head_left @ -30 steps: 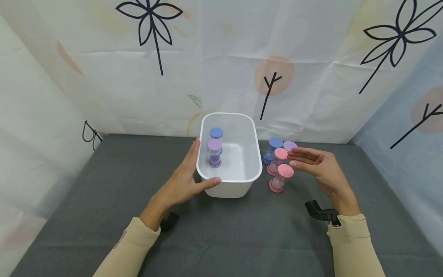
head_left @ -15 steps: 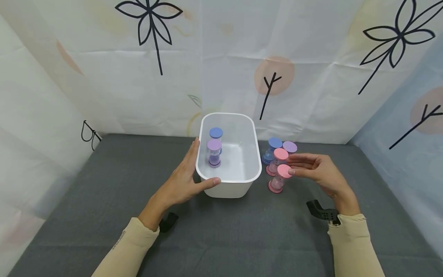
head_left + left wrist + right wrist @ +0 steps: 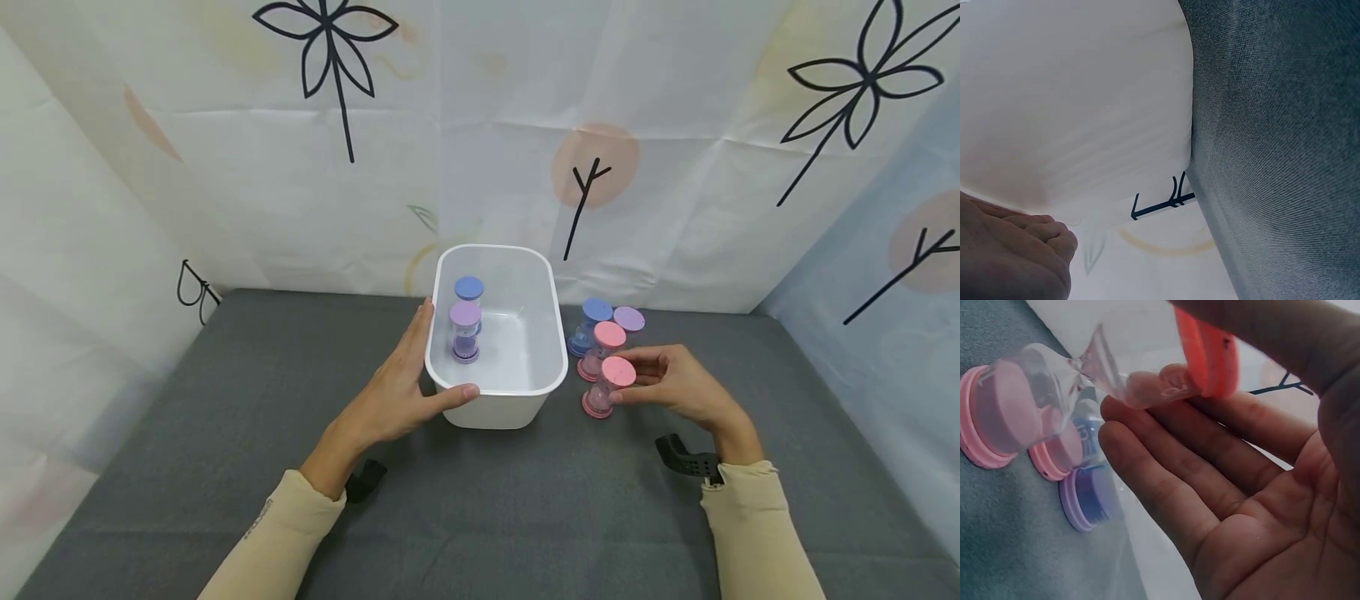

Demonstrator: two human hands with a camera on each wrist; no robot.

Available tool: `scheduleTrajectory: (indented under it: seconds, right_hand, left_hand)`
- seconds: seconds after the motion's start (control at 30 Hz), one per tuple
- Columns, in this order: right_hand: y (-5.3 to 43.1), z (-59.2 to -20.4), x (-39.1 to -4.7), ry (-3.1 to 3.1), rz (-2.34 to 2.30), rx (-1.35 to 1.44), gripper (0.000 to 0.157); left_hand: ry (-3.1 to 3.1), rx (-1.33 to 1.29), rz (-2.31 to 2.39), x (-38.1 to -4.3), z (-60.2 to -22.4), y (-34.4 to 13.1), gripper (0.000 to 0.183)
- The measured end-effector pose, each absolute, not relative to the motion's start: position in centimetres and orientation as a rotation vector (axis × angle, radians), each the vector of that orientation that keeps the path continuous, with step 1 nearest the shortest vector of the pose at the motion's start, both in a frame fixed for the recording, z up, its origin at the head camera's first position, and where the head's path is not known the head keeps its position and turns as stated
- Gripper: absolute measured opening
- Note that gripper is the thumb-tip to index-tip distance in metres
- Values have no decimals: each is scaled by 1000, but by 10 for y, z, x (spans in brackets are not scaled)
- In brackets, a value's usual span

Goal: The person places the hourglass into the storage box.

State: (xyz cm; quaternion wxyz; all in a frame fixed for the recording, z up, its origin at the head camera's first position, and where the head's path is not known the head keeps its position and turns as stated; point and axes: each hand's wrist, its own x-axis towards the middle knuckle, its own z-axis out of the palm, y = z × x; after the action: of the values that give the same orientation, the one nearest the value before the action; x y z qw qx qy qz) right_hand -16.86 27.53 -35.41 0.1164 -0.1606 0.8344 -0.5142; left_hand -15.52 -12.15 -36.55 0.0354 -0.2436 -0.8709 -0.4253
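My left hand [image 3: 401, 392] rests against the left side of a white plastic tub [image 3: 498, 408], thumb laid along the near rim. In the left wrist view its fingers [image 3: 1041, 237] press the tub wall. Inside the tub stand a blue sand timer [image 3: 469, 288] and a purple sand timer [image 3: 465, 315]. With thumb in front and fingers behind, my right hand [image 3: 678, 387] grips the nearest pink sand timer [image 3: 618, 372], upright on the grey cloth. Close up in the right wrist view, fingertips touch the clear glass of that pink timer [image 3: 1207, 353].
Behind the gripped timer stand another pink timer [image 3: 609, 335], a blue timer [image 3: 597, 310] and a purple timer [image 3: 628, 318], close together beside the tub's right wall. Grey cloth [image 3: 510, 517] covers the table. A printed white curtain [image 3: 495, 192] hangs along the back.
My right hand has come down and slightly left from beside the timers' tops, and its thumb and fingers have closed round the nearest pink timer. The left hand and tub have stayed put.
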Motion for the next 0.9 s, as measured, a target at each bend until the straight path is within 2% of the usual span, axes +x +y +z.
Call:
scheduleTrajectory:
  seconds: [0.2,0.43,0.63,0.9]
  right_hand:
    - [274,-353,-168,2491,-1457,-525,47]
    - [275,-336,-158,2499,-1528,-514,49]
    - [271,-322,-148,2423,-1833,-546,44]
    - [261,-311,-144,2166,-2292,-758,41]
  left_hand:
    - [-2672,-749,-1303,-155,-367,-122,118]
    - [-2680,-745,-1292,-155,-367,-121,117]
    - [-2691,-733,-1292,-155,-366,-121,118]
    - [-2689,-733,-1302,-154,-366,-121,118]
